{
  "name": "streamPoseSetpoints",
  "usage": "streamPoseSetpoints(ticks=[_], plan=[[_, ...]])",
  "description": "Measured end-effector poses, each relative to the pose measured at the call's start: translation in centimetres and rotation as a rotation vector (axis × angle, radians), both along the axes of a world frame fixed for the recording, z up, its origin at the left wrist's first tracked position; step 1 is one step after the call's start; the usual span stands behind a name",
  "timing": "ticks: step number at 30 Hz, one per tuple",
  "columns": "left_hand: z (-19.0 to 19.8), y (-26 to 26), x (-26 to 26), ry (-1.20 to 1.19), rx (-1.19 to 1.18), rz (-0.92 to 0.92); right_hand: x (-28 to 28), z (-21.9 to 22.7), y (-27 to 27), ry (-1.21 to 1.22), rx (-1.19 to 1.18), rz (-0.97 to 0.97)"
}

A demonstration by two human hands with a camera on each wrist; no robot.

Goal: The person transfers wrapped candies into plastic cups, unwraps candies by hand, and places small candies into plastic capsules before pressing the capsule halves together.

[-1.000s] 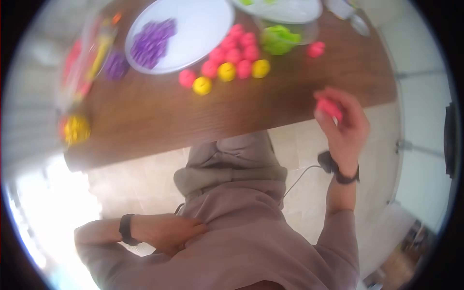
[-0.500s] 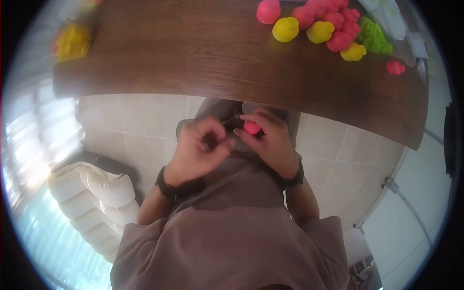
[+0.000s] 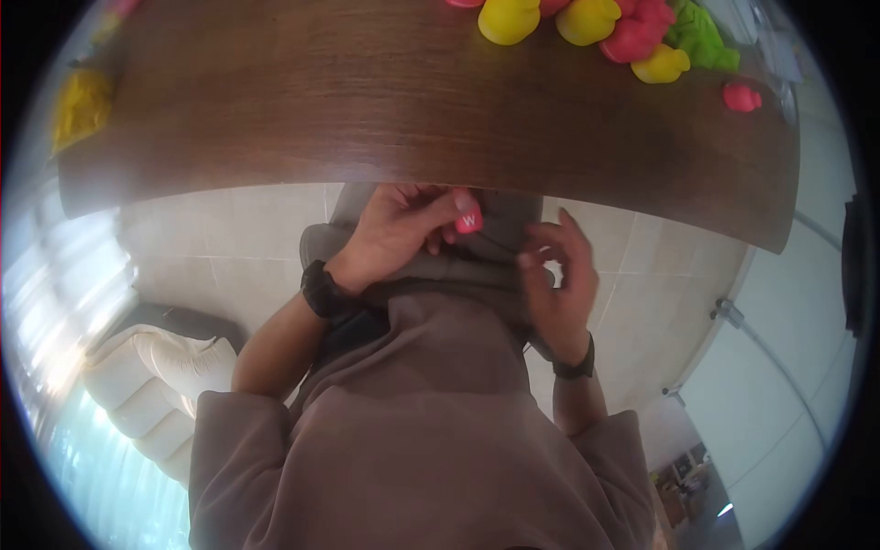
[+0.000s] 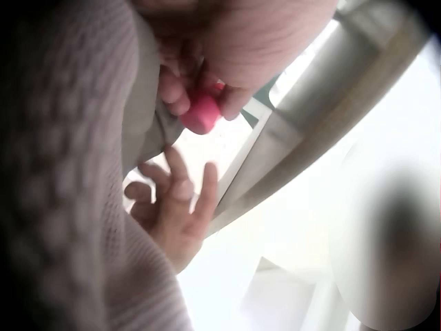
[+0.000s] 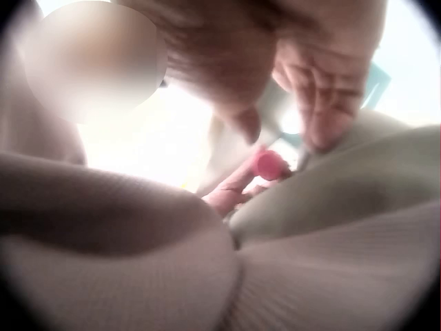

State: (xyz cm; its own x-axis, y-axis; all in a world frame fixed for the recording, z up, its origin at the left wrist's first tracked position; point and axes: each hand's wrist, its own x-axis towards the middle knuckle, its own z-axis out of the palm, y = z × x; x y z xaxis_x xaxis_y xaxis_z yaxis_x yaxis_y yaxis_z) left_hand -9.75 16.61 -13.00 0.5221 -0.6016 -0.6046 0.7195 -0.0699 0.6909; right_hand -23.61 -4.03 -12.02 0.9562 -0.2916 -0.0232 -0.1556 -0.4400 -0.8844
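Note:
Below the table's front edge, over the lap, the left hand (image 3: 392, 231) pinches a small pink piece (image 3: 468, 223) marked with a white W. The left wrist view shows the same pink piece (image 4: 201, 114) between the thumb and fingers. To its right is the right hand (image 3: 561, 282), apart from the piece, its fingers loosely bent and holding nothing. In the right wrist view the pink piece (image 5: 269, 165) lies beyond the right hand's (image 5: 275, 76) thumb.
Yellow pieces (image 3: 509, 20) and pink pieces (image 3: 636, 33) sit at the wooden table's (image 3: 367, 110) back, beside green material (image 3: 701, 38). A lone pink piece (image 3: 742, 97) lies at the right; a yellow bundle (image 3: 82, 108) is at the left.
The right hand came in from the right with the pink piece, which is now in the left hand. The right hand has drawn back to the right. The head view has shifted.

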Motion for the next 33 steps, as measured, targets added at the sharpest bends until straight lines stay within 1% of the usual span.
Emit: streamPoseSetpoints(ticks=[1,2,4,5,7,8,10,11,12,14,15,17,18,20,23,25,27,29,30,32,33], plan=[[-0.1,0.1,0.0,0.050,-0.016,0.024,-1.6,-0.6,-1.1,0.093,0.009,-0.126],[-0.1,0.2,0.0,0.050,-0.019,0.025,-3.0,-1.3,-2.1,0.179,0.018,-0.257],[-0.1,0.3,-0.4,0.056,-0.104,0.126,-7.6,-3.8,-4.5,0.473,0.086,-0.068],[-0.1,0.4,-0.5,0.056,-0.100,0.126,-9.2,-4.0,-4.0,0.473,0.090,-0.068],[-0.3,0.6,-0.9,0.087,-0.159,0.128,-11.2,-3.7,-2.4,0.570,0.101,0.094],[-0.5,0.6,-1.1,0.095,-0.159,0.123,-11.7,-3.9,-1.8,0.577,0.103,0.087],[-1.2,1.2,-1.1,0.151,-0.252,0.216,-11.0,-4.5,0.0,0.301,-0.108,0.021],[-1.3,1.3,-0.9,0.151,-0.258,0.208,-10.6,-4.7,0.3,0.249,-0.131,-0.008],[-1.4,1.6,-0.9,0.168,-0.282,0.221,-10.5,-5.0,0.2,0.246,-0.136,-0.010],[-1.6,1.6,-0.8,0.178,-0.303,0.237,-10.8,-6.2,-0.4,0.127,-0.244,-0.046],[-1.8,1.6,-0.5,0.181,-0.295,0.212,-10.6,-6.7,-0.6,0.116,-0.246,-0.046],[-1.8,1.4,0.0,0.182,-0.284,0.181,-10.2,-7.4,-0.7,0.108,-0.288,-0.121],[-1.7,1.2,0.0,0.175,-0.271,0.188,-9.4,-7.4,-0.7,0.103,-0.288,-0.121],[-1.7,1.2,0.0,0.177,-0.256,0.198,-8.1,-6.9,-0.5,-0.004,-0.298,-0.166],[-1.8,1.3,0.0,0.203,-0.251,0.185,-8.4,-6.2,-0.3,0.046,-0.305,-0.143],[-1.4,1.2,0.2,0.197,-0.226,0.192,-9.7,-3.8,-0.5,0.042,-0.342,-0.124],[-1.1,0.9,0.1,0.187,-0.245,0.214,-12.4,-1.5,-0.7,0.029,-0.373,-0.097],[-1.1,0.7,0.0,0.184,-0.264,0.217,-15.4,-0.2,-0.5,0.208,-0.271,-0.086],[-1.3,0.7,0.0,0.185,-0.283,0.225,-15.3,-0.5,-0.3,0.210,-0.275,-0.092],[-1.6,0.5,0.2,0.190,-0.309,0.225,-13.8,-1.7,0.1,0.511,0.102,-0.230],[-1.6,0.6,0.1,0.204,-0.290,0.210,-12.1,-2.3,-0.2,0.546,0.083,-0.167]])
